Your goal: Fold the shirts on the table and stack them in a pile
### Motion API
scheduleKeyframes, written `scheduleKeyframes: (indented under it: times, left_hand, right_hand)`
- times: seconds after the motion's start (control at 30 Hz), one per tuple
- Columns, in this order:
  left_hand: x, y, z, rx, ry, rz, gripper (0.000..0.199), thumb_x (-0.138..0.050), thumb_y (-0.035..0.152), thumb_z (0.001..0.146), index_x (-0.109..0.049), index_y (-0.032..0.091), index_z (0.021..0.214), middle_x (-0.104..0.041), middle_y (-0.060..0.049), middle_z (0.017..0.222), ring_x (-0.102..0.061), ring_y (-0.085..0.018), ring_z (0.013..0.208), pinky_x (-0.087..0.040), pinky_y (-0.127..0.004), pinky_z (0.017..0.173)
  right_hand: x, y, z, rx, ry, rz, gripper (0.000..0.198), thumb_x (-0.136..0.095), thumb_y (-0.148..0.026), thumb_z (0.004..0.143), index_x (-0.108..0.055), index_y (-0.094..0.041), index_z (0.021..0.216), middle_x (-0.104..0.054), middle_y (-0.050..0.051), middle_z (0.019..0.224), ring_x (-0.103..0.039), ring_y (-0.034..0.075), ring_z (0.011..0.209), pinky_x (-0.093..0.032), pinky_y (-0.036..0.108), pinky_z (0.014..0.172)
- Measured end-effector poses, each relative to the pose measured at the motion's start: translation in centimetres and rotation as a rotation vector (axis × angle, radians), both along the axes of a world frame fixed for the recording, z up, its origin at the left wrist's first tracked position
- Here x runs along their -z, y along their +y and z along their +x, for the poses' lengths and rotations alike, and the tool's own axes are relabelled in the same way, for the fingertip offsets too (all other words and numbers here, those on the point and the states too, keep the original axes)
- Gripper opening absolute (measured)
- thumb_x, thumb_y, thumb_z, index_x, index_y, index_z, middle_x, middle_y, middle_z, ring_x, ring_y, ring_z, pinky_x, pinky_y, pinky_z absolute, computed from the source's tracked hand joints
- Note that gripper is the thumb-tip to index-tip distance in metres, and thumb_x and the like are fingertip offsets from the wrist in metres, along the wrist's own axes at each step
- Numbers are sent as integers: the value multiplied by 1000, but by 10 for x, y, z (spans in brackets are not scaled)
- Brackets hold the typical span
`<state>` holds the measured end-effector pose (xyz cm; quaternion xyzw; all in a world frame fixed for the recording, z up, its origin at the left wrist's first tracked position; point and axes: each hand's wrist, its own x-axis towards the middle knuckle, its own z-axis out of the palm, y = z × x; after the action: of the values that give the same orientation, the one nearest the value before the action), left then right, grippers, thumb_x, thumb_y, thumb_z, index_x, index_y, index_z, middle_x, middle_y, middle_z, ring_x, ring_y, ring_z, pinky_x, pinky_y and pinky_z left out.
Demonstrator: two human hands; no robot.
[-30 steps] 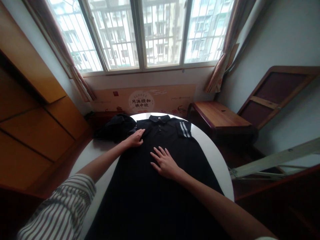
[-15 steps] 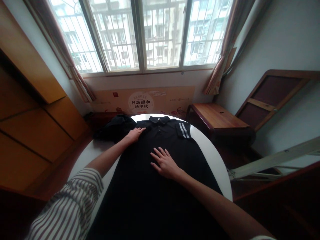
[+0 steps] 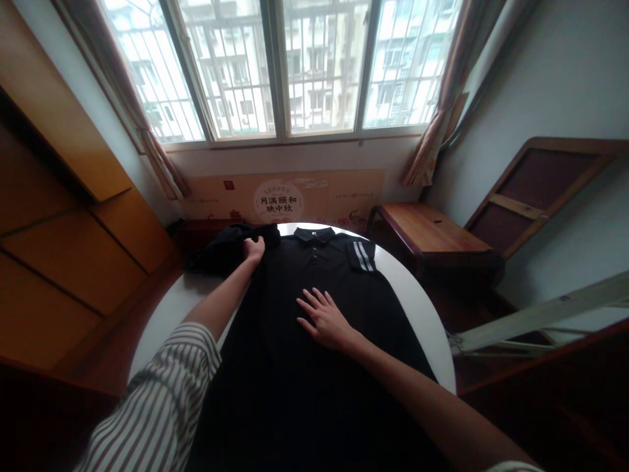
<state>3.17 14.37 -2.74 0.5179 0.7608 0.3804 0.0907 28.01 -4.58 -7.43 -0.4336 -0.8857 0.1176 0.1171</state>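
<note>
A black polo shirt (image 3: 314,387) lies spread over a white round table (image 3: 164,321), its collar at the far edge and white stripes on its right sleeve. At the shirt's left shoulder, my left hand (image 3: 254,249) is closed on the black cloth of the polo shirt; its fingertips are partly hidden. My right hand (image 3: 325,320) rests flat on the shirt's chest, fingers spread. Just beyond my left hand is a heap of dark clothing (image 3: 216,249), and where it meets the shirt's left sleeve is hard to make out.
A wooden stool-like table (image 3: 432,226) stands beyond the right side, near a folded wooden frame (image 3: 535,190) against the wall. Pale metal legs (image 3: 540,311) are at right. Wooden cabinets (image 3: 59,262) line the left, and a printed board (image 3: 339,193) stands under the window.
My left hand has moved left and slightly away from me, going from outstretched fingers to a closed grip on the cloth. Black fabric near it has shifted. My right hand stays put.
</note>
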Motion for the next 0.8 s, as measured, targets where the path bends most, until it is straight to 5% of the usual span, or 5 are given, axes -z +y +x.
scheduleKeyframes:
  times: [0.17, 0.4, 0.5, 0.67, 0.8]
  left_hand:
    - [-29, 5, -9, -23, 56, -86, 27, -53, 29, 93, -69, 8, 94, -71, -13, 85, -66, -21, 81, -47, -26, 65]
    - [-67, -2, -22, 99, 289, -47, 27, -53, 17, 91, -69, 0, 103, -67, -22, 105, -59, -26, 102, -43, -35, 90]
    - [-52, -19, -6, 269, 402, 16, 34, -43, 22, 99, -64, 6, 120, -59, -18, 124, -52, -23, 117, -37, -33, 102]
    - [1, -51, 25, 601, 531, -94, 23, -58, 28, 92, -72, 21, 110, -64, -8, 113, -61, -20, 106, -44, -27, 95]
    - [17, -48, 30, 584, 547, -185, 36, -45, 40, 99, -74, 20, 101, -70, -10, 105, -67, -22, 99, -50, -30, 89]
  right_hand:
    - [-1, 1, 0, -1, -7, -9, 63, -35, -57, 99, -40, -21, 151, -26, 10, 161, -18, 33, 149, -14, 54, 120]
    - [1, 1, 0, -2, -10, -2, 64, -34, -57, 99, -41, -21, 151, -27, 10, 161, -18, 33, 149, -15, 54, 120]
    - [1, 1, 0, 1, -8, 12, 63, -35, -57, 99, -41, -21, 150, -27, 10, 161, -19, 33, 149, -15, 53, 119]
    - [1, 1, 0, 5, -18, 36, 62, -36, -55, 99, -42, -21, 150, -29, 11, 160, -20, 32, 149, -16, 54, 119]
    - [1, 0, -1, 11, -22, 48, 61, -36, -55, 99, -42, -21, 150, -29, 10, 160, -20, 32, 149, -16, 53, 119]
